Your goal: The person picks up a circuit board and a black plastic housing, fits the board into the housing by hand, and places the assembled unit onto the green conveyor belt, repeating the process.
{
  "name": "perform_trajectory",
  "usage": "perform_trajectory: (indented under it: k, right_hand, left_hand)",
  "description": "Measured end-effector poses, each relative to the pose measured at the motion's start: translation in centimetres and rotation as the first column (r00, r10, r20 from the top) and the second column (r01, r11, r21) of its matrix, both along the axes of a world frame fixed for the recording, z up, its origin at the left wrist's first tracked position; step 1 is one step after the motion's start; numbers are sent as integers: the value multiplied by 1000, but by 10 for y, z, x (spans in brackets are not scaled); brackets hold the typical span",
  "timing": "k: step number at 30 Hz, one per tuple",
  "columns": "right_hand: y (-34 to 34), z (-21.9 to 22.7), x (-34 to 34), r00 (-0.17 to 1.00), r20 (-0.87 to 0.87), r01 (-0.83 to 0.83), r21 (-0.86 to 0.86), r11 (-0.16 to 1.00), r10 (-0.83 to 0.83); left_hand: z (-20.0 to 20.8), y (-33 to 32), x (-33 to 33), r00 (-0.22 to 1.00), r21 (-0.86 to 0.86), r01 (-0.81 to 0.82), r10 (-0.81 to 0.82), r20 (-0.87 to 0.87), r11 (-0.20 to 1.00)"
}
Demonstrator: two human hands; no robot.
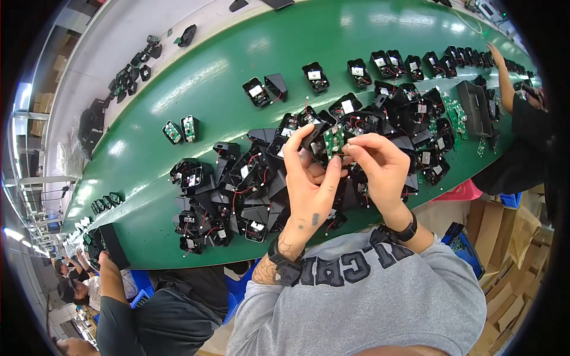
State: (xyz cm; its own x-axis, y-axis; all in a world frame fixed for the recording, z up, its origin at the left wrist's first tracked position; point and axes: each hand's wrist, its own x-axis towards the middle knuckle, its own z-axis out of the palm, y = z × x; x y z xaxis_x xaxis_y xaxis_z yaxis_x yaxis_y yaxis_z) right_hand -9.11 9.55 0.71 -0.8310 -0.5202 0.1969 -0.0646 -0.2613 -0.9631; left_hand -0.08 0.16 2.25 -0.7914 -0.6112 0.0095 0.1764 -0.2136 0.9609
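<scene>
Over a heap of black plastic housings, my left hand (310, 175) grips a small green circuit board (334, 142) together with what seems to be a black housing (313, 137) behind it. Thumb and fingers wrap round the lower and left sides. My right hand (377, 160) is closed in a pinch at the board's lower right edge, where a thin wire seems to run; what sits between its fingertips is too small to make out. Around both hands lie housings (244, 172) with white parts and red wires inside.
A green bench (225, 83) carries a row of housings (358, 72) along its far side. Several green boards (456, 115) lie beside a black tray (473, 108) at the right. Co-workers' arms reach in at the right (504, 80) and lower left (110, 279). Cardboard boxes (499, 237) stand lower right.
</scene>
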Motion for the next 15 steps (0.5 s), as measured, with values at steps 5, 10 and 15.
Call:
perform_trajectory:
  k: [5,10,15]
  right_hand:
    - [1,3,-3,997,57,-52,38,998,50]
    - [1,6,-7,945,311,-104,3,995,98]
    - [3,8,-12,866,431,-244,-81,966,255]
  left_hand:
    - [-6,1,0,998,-199,-60,60,-4,978]
    - [-7,-1,-4,992,-428,-125,100,-80,895]
    - [-24,-5,-12,963,-560,-256,156,-220,788]
